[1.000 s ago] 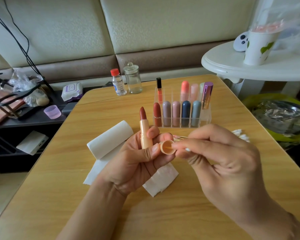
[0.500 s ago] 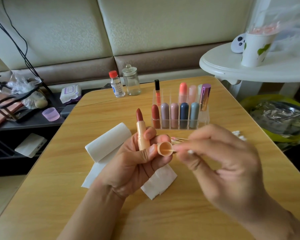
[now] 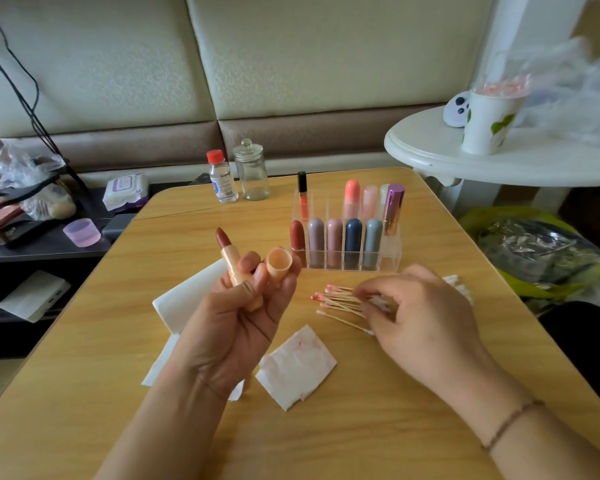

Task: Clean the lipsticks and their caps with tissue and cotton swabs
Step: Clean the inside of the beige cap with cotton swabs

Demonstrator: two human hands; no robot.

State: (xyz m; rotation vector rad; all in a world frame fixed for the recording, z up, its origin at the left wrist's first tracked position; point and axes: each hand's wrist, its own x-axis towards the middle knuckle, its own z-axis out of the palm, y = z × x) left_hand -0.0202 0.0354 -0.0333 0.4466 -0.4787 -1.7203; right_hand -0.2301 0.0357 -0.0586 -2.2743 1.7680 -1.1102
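Right now the left hand [image 3: 238, 317], a little left of the frame's centre, grips two things at once: an open lipstick [image 3: 232, 256] with a cream tube and brown-red tip, held upright between thumb and forefinger, and its peach cap [image 3: 278, 265], pinched between the other fingers with its open mouth turned up. To the right, the right hand [image 3: 418, 317] reaches down onto a heap of cotton swabs [image 3: 338, 301] lying on the wooden table [image 3: 378, 427], its curled fingers touching the sticks (whether they actually pinch one I cannot tell). Several swab tips are stained pink. A folded tissue [image 3: 297, 367] with reddish smears lies at lower centre between the two forearms, and more white tissue [image 3: 184, 299] shows behind the left hand. Above the swabs stands a clear rack [image 3: 388, 261] holding capped lipsticks in brown, mauve, pink, navy and grey, with taller ones behind. At upper centre, near the table's far edge, a small red-capped bottle [image 3: 222, 178] stands just beside a glass jar [image 3: 252, 173]
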